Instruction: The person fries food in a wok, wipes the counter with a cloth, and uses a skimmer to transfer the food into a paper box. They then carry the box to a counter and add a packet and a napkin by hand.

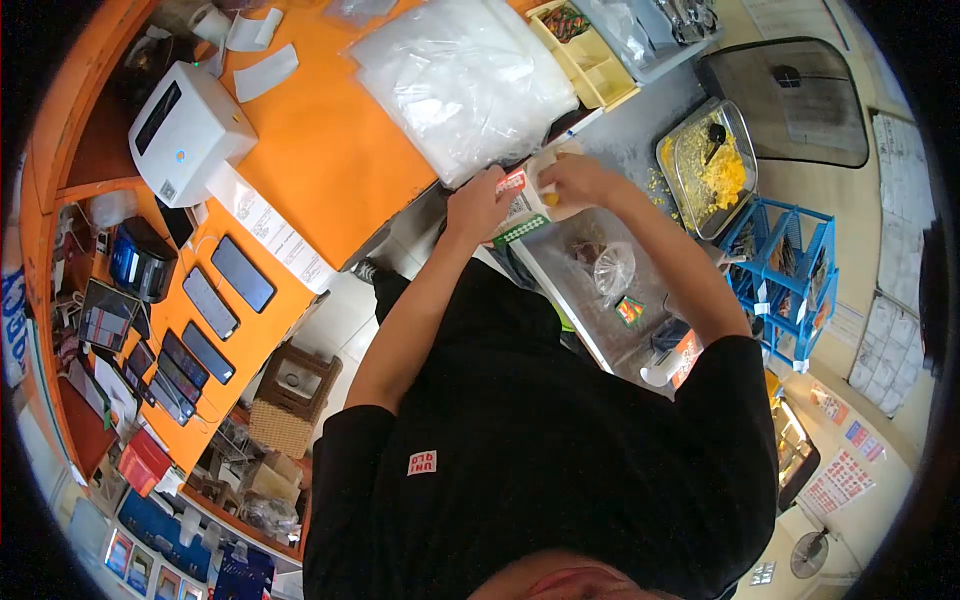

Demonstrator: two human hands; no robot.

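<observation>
My left hand (478,207) grips the side of a small printed paper food bag (515,207) in white, red and green. At its pale opened top is my right hand (578,182), fingers bent inward. A bit of yellow shows below those fingers, but their tips are hidden. Both hands are over the near edge of a metal counter (625,130). To the right of them stands a clear tray (742,125) of yellow shredded food (725,182), with a black scoop (715,138) in it.
A pile of clear plastic bags (465,80) lies on the orange counter (335,150). Left stand a white receipt printer (190,135) and several phones (242,273). A divided yellow bin (600,80) is ahead; a blue wire rack (790,270) is right.
</observation>
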